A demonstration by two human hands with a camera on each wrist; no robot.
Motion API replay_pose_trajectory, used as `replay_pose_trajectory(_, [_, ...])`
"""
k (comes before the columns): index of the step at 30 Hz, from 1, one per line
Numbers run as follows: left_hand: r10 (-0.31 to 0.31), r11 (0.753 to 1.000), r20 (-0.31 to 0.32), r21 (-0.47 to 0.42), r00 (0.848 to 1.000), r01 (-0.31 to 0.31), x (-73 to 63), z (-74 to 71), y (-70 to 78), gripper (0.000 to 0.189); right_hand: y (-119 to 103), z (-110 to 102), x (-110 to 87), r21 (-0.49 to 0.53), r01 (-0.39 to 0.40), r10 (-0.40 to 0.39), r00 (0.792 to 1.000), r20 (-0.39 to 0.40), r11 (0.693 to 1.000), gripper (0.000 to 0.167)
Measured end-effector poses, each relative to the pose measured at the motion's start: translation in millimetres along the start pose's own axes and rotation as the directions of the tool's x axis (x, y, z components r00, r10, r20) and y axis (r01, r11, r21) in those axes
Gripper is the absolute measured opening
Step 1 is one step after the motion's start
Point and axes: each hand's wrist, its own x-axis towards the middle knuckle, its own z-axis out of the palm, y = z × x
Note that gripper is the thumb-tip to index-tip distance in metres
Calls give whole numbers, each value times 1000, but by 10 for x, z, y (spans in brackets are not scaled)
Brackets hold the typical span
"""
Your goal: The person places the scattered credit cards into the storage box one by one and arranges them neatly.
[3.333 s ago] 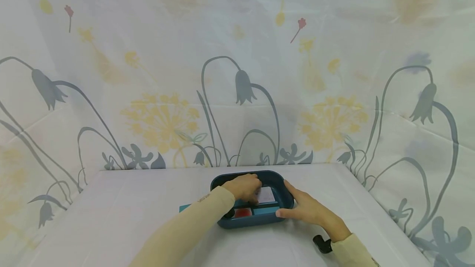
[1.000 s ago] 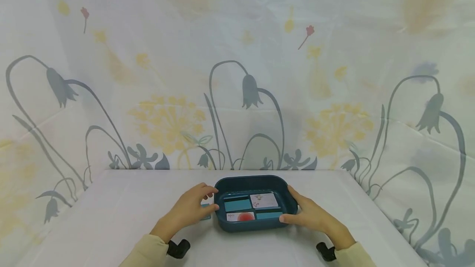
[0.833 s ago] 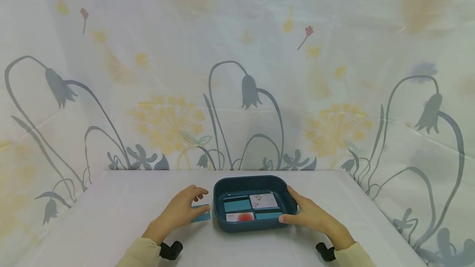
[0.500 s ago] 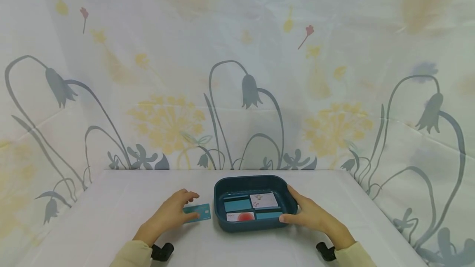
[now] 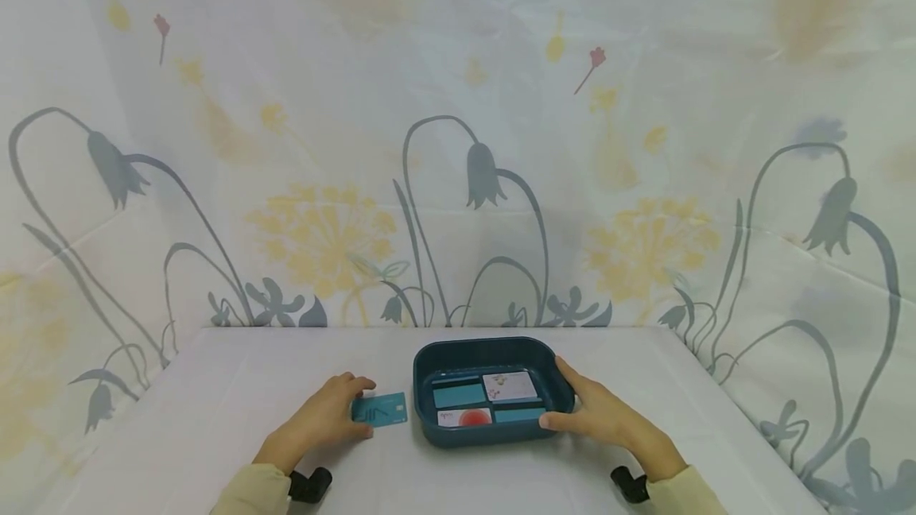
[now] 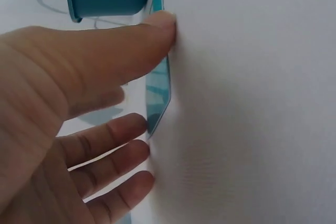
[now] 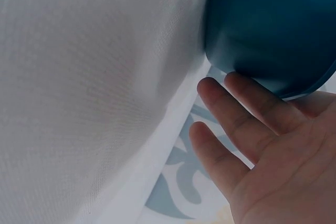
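Note:
A teal card [image 5: 382, 409] lies flat on the table, left of a dark blue oblong tray [image 5: 475, 437]. My left hand [image 5: 325, 416] is at the card's left end, thumb by the near edge and index finger by the far edge. In the left wrist view, the thumb [image 6: 157, 30] reaches the card's edge and the other fingers are slightly bent. My right hand [image 5: 608, 416] rests against the tray's right end, thumb at the front and index finger along the side. Its other fingers look fairly straight in the right wrist view [image 7: 247, 114].
Inside the tray lie several cards: a teal card [image 5: 458, 396], a white flowered card [image 5: 510, 386], a white card with a red circle [image 5: 463, 418] and another teal card [image 5: 518, 415]. A patterned curtain [image 5: 458, 141] hangs behind the white table [image 5: 458, 475].
My left hand came out of the tray, then moved left from its rim to the teal card, its thumb now at the near edge. My right hand stayed at the tray.

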Motion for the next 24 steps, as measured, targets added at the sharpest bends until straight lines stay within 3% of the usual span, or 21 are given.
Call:
replay_pose_trajectory(8, [20,1000,21,-19,1000,-20,-33,-77,-32,55,3,6,6,-20,1,-1,1000,-12,1000,106])
replay_pose_trajectory(17, [46,999,9,-16,999,-46,-8,-30,-52,48,-2,8,-2,-1,2,-2,1000,-11,1000,105])
replay_pose_trajectory(24, [11,999,16,-37,1000,-10,3,-18,-20,45,-4,13,-2,-7,2,-2,1000,-13,1000,105])
